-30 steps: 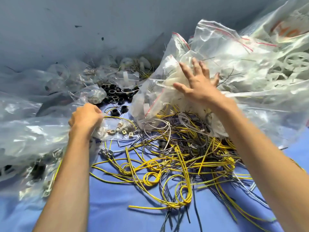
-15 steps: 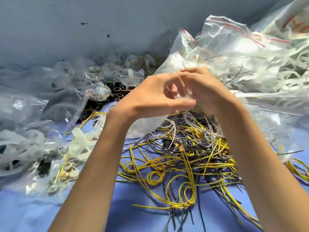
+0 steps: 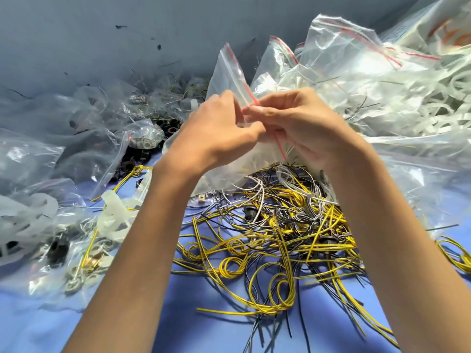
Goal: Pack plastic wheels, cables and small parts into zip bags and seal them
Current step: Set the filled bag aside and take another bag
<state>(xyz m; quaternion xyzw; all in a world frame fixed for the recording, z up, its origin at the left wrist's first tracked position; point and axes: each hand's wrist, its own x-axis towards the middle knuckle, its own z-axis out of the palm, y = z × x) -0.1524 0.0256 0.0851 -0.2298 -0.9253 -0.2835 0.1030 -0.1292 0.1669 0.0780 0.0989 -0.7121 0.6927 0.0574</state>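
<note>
Head view: a blue tabletop [image 3: 198, 329] carries a cable heap [image 3: 280, 238] of yellow, black and grey wires. Behind and to the right of the cable heap rises a pile of clear bags [image 3: 369, 80] stuffed with white plastic pieces [image 3: 418, 103]; the frame's right edge cuts it off. One bag at the pile's top, far right of the heap, bears orange print [image 3: 451, 34], which is cropped and too blurred to read. Left of the cable heap lie more filled bags [image 3: 51, 154], their contents hazy behind glare.

Just above the heap's far edge, both hands hold up a clear zip bag [image 3: 226, 80]. Its red strip [image 3: 240, 72] runs steeply from a top corner that points up and away, down to the space between the palms. The long axis therefore stands nearly upright, leaning left at the top. The bag's bottom hangs down to the heap's far edge, partly hidden by the left wrist.

The left hand [image 3: 216, 133] has its grip clenched on the bag's film, thumb against curled fingers. The right hand [image 3: 305, 126] pinches the red strip with its fingertips [image 3: 254, 109]. Whether anything is inside the bag cannot be told. Behind the heap to the left, black parts [image 3: 170, 126] lie between bags.
</note>
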